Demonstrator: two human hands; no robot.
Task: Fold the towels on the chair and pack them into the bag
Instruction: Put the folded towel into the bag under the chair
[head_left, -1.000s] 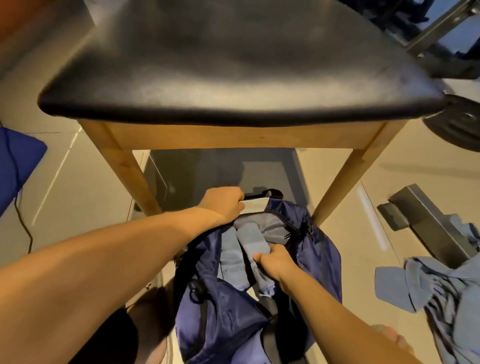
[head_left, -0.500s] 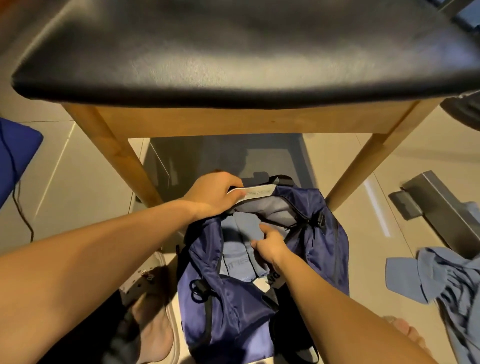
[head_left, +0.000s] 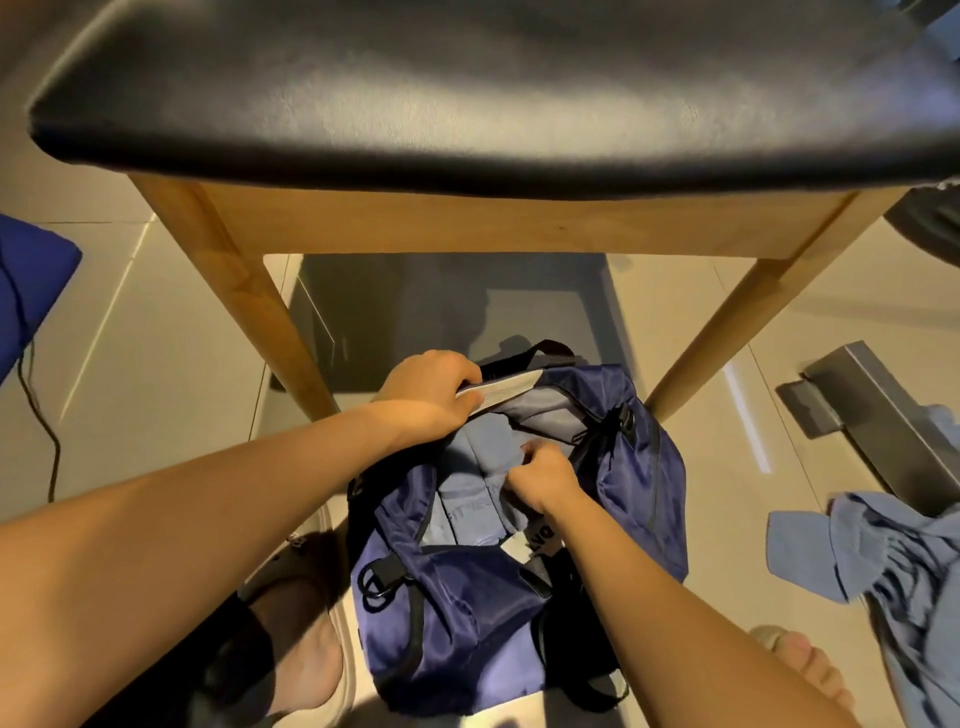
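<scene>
Left hand (head_left: 431, 395) grips the bag (head_left: 452, 613) rim at eleven o'clock; right hand (head_left: 545, 478) seemingly pinches a folded towel (head_left: 483, 452) inside — a rough shove could unfold it.

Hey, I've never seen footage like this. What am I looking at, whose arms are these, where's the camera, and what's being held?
There is no machine here. A person wears one wide-angle camera on the head, looking forward and down, so the two arms coming in from below are their own. The big black shape at the top is a chair seat on wooden legs. On the tiled floor by those legs sits a navy bag. The left hand grips the bag's top edge and holds it open. The right hand is in the opening and appears to grip a folded light-blue towel lying inside. To the right, more blue cloth lies crumpled on the floor.
</scene>
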